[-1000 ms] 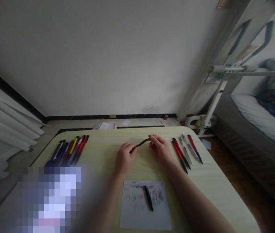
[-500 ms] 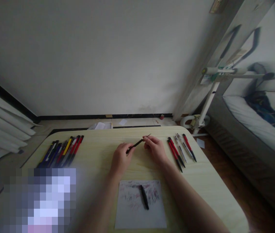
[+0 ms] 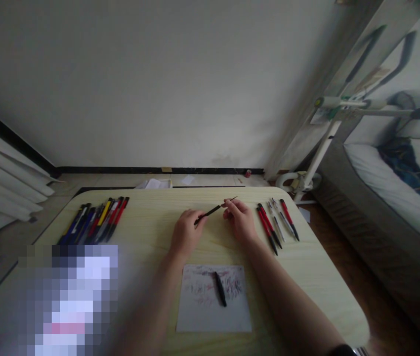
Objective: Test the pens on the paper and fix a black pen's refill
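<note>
My left hand (image 3: 189, 230) is closed on a slim black pen barrel (image 3: 212, 211), which slants up to the right above the table. Between the pinched fingertips of my right hand (image 3: 238, 217) is a thin, dark pen refill (image 3: 233, 199), its fine end poking out to the upper right. Refill and barrel nearly line up; whether they touch is too small to tell. Below my hands, a thick black pen or pen part (image 3: 220, 289) lies on a white sheet (image 3: 210, 319) covered with dark and reddish scribbles.
Several pens in blue, yellow, red and black (image 3: 95, 222) lie side by side at the table's left. Red-and-black pens (image 3: 268, 227) and clear pens (image 3: 277, 222) lie to the right. A blurred-out bright patch (image 3: 80, 291) covers the lower left. Beyond the table (image 3: 317, 287) stands a white-framed apparatus (image 3: 319, 153).
My right hand has shifted slightly right, away from my left hand, and more of the refill shows beyond the barrel's end. The view has tilted a little.
</note>
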`<state>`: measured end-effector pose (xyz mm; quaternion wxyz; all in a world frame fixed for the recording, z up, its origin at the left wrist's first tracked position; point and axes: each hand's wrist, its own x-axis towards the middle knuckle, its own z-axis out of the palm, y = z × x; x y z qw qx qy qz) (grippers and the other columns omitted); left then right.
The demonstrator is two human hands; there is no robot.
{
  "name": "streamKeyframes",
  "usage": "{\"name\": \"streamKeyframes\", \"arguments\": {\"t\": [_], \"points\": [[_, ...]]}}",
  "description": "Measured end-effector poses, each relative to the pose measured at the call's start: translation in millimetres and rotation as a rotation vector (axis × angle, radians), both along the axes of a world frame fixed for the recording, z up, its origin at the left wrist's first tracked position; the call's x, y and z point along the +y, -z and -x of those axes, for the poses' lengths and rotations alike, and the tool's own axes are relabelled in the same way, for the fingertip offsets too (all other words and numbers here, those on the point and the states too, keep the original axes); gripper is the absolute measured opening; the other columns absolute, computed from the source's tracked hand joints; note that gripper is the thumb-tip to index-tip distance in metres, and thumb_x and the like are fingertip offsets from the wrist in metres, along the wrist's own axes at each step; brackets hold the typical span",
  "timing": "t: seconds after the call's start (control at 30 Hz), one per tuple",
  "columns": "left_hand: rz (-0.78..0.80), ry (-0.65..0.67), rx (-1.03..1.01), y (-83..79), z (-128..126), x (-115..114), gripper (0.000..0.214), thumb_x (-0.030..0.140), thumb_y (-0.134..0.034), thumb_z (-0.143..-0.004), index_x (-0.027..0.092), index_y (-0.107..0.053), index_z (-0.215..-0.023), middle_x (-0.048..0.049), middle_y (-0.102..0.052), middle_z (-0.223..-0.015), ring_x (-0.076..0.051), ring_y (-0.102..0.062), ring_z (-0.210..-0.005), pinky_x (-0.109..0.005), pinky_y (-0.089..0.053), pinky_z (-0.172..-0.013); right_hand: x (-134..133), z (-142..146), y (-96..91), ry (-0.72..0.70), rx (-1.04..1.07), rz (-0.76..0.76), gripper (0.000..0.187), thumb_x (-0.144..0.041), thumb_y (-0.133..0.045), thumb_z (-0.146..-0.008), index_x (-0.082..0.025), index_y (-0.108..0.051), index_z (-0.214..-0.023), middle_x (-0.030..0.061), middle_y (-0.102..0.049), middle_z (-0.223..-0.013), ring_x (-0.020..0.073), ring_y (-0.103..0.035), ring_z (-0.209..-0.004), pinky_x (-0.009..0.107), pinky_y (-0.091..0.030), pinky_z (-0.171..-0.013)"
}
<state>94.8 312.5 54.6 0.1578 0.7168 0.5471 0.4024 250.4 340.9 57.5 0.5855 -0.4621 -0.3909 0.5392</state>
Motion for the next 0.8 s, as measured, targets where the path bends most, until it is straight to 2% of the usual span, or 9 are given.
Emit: {"name": "streamKeyframes", "arguments": {"t": [0.43,0.8], "points": [[-0.042,-0.022,0.033,-2.6,0.4,-1.0,0.012,0.021,-0.051,-0.079,0.019,-0.058,-0.088,-0.0041,-0.06,-0.084,-0.017,-0.053,-0.084,-0.031,-0.043,-0.076,-0.9,0.1,0.0,-0.033,0.047,-0.013,0.022,-0.039,-0.063,-0.066,-0.018,-0.059,-0.066,-0.0018,-0.057,-0.06,0.0066,-0.044,-0.046,0.022,-0.028,-0.044],[-0.052,-0.091,0.014,0.3,2.6,-0.2,0.012,0.021,-0.051,-0.079,0.019,-0.059,-0.088,-0.0048,-0.061,-0.085,-0.017,-0.053,-0.084,-0.031,-0.043,-0.076,4.2,-9.8,-0.9,0.107,0.291,0.004,0.017,-0.035,-0.063,-0.067,-0.02,-0.055,-0.071,0.0004,-0.063,-0.078,0.006,-0.046,-0.047,0.023,-0.039,-0.047]]}}
